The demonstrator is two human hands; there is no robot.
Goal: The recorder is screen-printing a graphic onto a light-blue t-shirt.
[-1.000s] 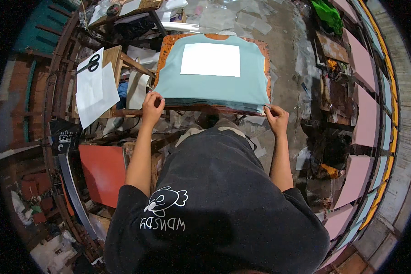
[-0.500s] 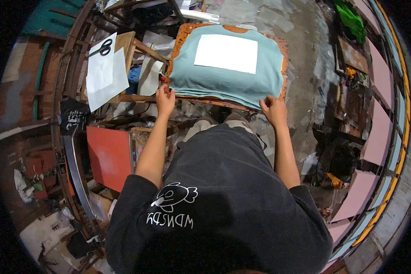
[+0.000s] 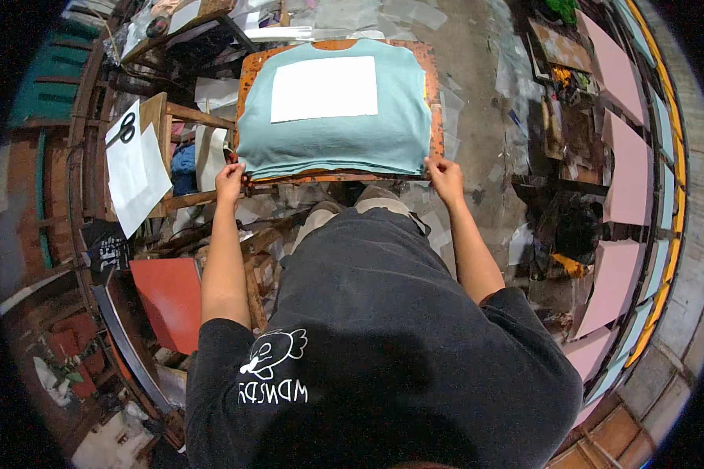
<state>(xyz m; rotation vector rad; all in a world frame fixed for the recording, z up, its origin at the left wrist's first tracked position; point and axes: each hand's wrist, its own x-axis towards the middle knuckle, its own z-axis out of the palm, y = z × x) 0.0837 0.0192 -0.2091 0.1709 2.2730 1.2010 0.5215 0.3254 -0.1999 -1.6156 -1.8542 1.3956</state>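
Note:
A stack of teal shirt panels (image 3: 332,144) lies spread on an orange, worn board (image 3: 436,117). Resting on the cloth is a white sheet of paper (image 3: 324,89). At the near left corner of the panels, my left hand (image 3: 230,183) pinches the fabric edge between thumb and fingers. My right hand (image 3: 446,181) does the same at the near right corner. Between the two hands the near edge runs nearly straight, showing several layers. The fingertips partly hide both corners.
Scissors (image 3: 125,129) lie on white papers (image 3: 137,176) atop a wooden stand at the left. Below it is a red panel (image 3: 167,303). Pink sheets (image 3: 628,168) line a rack at the right, beside a yellow rail (image 3: 675,227). Scraps litter the floor.
My right hand has moved outward along the near edge to the right corner, and that edge looks straighter. My left hand stays at the left corner. The whole view has shifted.

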